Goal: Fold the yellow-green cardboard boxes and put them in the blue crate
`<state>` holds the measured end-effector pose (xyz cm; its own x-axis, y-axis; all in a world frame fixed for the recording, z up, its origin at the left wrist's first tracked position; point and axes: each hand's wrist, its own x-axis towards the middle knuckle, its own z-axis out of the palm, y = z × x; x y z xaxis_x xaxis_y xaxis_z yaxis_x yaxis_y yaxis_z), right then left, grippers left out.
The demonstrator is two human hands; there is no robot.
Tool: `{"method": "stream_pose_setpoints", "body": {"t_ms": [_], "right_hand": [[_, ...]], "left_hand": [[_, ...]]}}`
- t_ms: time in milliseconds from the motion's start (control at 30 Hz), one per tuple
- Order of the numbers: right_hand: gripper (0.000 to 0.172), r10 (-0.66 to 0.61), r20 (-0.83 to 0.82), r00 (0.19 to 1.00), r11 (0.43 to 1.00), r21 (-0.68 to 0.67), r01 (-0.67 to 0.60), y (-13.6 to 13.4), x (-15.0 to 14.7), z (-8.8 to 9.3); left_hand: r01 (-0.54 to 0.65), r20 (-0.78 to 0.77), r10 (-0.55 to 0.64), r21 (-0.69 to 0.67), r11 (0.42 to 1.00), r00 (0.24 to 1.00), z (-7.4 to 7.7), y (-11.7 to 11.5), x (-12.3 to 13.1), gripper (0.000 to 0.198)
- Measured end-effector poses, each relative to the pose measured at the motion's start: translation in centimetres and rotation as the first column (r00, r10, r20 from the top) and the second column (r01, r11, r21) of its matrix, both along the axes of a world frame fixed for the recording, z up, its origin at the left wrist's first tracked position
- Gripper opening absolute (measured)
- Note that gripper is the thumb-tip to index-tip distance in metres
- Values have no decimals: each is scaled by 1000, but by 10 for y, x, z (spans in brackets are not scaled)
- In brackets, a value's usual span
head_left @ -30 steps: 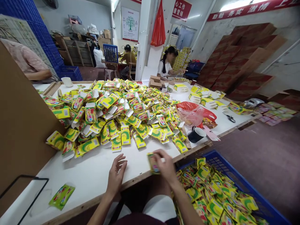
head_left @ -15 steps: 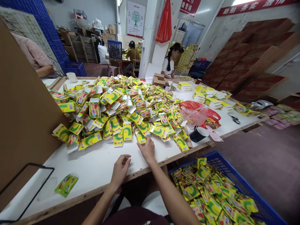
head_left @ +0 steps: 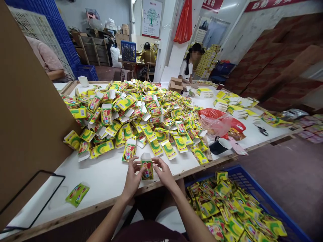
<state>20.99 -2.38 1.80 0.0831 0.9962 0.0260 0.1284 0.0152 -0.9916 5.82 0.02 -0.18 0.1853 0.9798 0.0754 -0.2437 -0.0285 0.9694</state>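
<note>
A small green and yellow carton [head_left: 147,169] with a red fruit print stands upright near the table's front edge, its white top flap raised. My left hand [head_left: 133,178] grips its left side, thumb across the front. From the right, my right hand [head_left: 164,172] holds the other side with thumb and fingers. Just beyond my hands lies a heap of similar yellow and green cartons [head_left: 123,101], many with white flaps open. One carton [head_left: 129,150] rests at the heap's near edge, close to my left fingers.
A blue crate [head_left: 264,198] of yellow-green packets [head_left: 227,208] stands below the table at right. A dark mug [head_left: 220,146], red plastic bag [head_left: 214,117] and scissors [head_left: 262,130] lie rightward. Cardboard [head_left: 32,101] rises at left near a green packet [head_left: 77,194]. People sit beyond.
My right hand has drawn back from the heap's edge, and a carton is now between both hands. My left hand has moved to it. Cartons along the near edge have shifted.
</note>
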Motion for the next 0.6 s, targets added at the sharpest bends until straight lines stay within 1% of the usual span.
{"method": "stream_pose_setpoints", "body": {"t_ms": [67,167,233,300,367,433,500,567,600], "right_hand": [[29,-48,10,999,997,55,48,0,-1,-3],[29,-75,23,997,992,101,73,-2,-4,-14],[26,-56,75,996,993,112,48,-1,-5,-20],[24,-6,120,993,996,88,-5,3,-5,-23],[21,39,149,988,997,58,-48,10,-4,-22],[15,51,183,982,997,55,-62,18,-2,-19],[11,35,220,975,996,71,-52,23,-1,-15],[11,17,239,971,996,85,-38,25,-1,-12],[11,12,240,971,995,89,-34,25,-2,-11]], "left_hand": [[16,-67,-15,22,1000,998,2,-2,-2,39],[72,-111,-71,7,997,991,-3,-3,-7,35],[104,-134,-105,-17,994,985,-8,-2,-10,33],[119,-156,-123,-34,992,980,-12,1,-13,32],[135,-169,-141,-44,990,976,-14,4,-16,31],[151,-174,-156,-43,988,972,-14,7,-17,31],[132,-184,-135,-26,991,974,-12,9,-16,34],[63,-212,-61,0,998,975,-9,14,-13,38],[22,-232,-19,11,1000,973,-7,17,-12,37]]}}
